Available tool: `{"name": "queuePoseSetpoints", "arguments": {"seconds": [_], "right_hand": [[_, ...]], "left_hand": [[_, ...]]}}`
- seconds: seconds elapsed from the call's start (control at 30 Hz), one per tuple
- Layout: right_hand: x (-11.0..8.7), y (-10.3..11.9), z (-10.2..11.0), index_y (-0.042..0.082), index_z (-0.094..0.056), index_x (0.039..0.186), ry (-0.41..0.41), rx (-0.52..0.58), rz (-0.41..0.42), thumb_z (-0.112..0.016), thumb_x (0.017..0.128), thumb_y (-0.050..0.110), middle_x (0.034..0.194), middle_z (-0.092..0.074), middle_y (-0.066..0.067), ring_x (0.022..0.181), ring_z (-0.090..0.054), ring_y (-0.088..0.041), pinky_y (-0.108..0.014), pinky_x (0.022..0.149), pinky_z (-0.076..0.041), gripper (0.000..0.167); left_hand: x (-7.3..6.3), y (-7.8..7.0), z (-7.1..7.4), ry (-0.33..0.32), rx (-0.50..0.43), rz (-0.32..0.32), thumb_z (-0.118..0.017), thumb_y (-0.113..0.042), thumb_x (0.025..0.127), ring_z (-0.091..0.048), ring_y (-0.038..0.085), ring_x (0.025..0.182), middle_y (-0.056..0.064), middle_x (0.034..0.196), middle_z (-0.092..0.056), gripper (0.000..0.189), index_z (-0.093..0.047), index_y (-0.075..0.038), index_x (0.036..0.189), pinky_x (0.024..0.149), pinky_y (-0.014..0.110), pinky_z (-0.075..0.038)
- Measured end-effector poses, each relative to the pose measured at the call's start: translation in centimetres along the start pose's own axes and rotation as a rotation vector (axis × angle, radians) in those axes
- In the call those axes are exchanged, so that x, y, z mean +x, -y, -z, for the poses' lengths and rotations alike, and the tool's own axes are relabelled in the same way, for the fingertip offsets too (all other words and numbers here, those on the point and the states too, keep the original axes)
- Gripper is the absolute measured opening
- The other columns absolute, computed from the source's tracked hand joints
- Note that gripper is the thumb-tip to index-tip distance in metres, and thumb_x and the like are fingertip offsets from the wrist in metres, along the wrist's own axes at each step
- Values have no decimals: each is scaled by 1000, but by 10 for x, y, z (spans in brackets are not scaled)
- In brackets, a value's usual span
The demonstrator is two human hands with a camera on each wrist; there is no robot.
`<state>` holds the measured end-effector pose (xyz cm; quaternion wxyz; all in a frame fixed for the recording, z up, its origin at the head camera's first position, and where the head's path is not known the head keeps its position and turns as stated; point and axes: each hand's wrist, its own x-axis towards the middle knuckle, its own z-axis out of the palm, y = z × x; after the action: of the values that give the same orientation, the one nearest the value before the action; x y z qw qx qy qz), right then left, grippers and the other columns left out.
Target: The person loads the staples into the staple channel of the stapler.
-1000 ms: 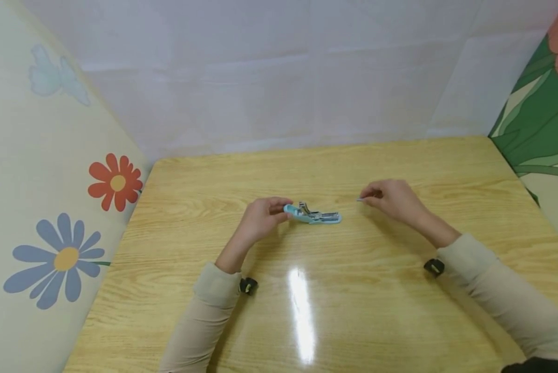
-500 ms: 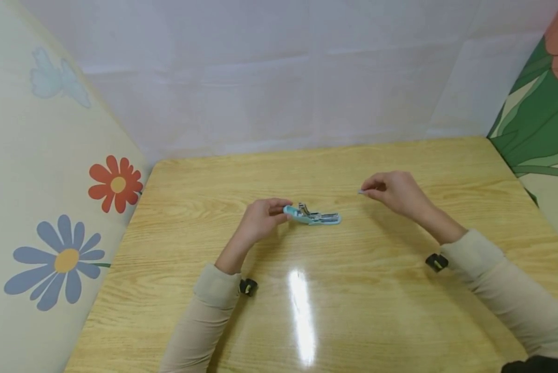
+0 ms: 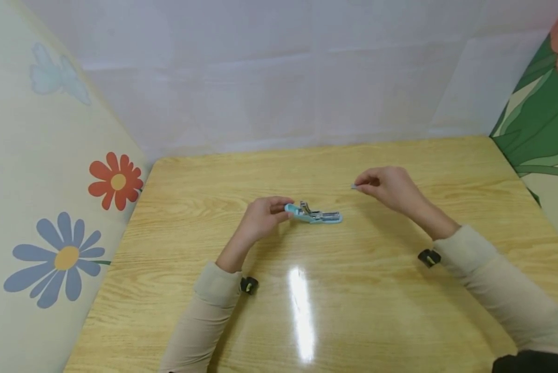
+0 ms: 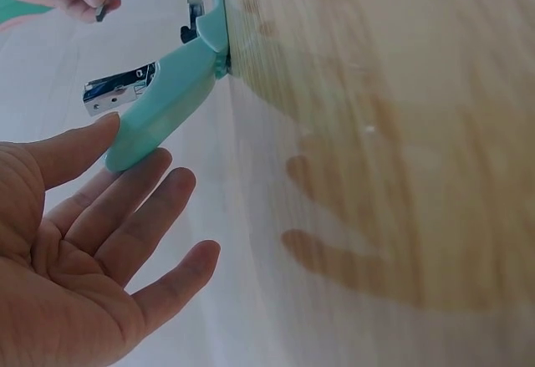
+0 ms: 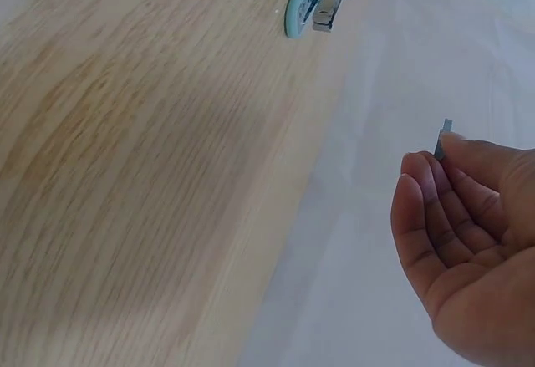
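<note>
A mint-green stapler [image 3: 312,220] lies hinged wide open on the table, its metal parts bared. My left hand [image 3: 260,217] pinches the raised end of its cover between thumb and fingers; in the left wrist view the cover [image 4: 167,104] slants up from the base. To the right, above the tabletop, my right hand [image 3: 393,189] pinches a small grey strip of staples [image 5: 443,139] between thumb and fingertips. The strip is apart from the stapler. In the right wrist view the stapler [image 5: 298,3] shows only in part, at the top edge.
The wood-grain table [image 3: 204,186] backs onto a white sheet [image 3: 260,103]. Flower-printed panels stand at the left [image 3: 41,166] and right. A bright reflection [image 3: 302,316] lies on the tabletop in front of the stapler.
My right hand has risen and moved toward the back of the table with the strip of staples, then shifted slightly left. The left hand and the stapler stay in place.
</note>
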<state>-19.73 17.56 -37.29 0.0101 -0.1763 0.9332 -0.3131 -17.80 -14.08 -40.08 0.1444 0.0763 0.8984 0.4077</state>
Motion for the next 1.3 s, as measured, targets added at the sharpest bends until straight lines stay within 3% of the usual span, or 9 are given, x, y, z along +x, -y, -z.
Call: {"name": "queuePoseSetpoints", "arguments": {"seconds": [0.8, 1.3], "right_hand": [[20, 25, -18, 8, -77, 107, 21, 50, 32, -72, 95, 17, 101, -78, -10, 90, -72, -24, -41, 84, -60, 15], [19, 26, -35, 8, -77, 104, 58, 72, 32, -72, 94, 14, 102, -78, -10, 89, -73, -24, -39, 80, -61, 13]], "left_hand": [[0, -2, 0, 13, -21, 14, -70, -20, 97, -66, 28, 123, 9, 128, -71, 36, -67, -15, 132, 99, 41, -58], [2, 0, 0, 13, -22, 18, -70, -21, 97, -66, 27, 124, 8, 130, -71, 35, -68, -16, 132, 98, 41, -58]]}}
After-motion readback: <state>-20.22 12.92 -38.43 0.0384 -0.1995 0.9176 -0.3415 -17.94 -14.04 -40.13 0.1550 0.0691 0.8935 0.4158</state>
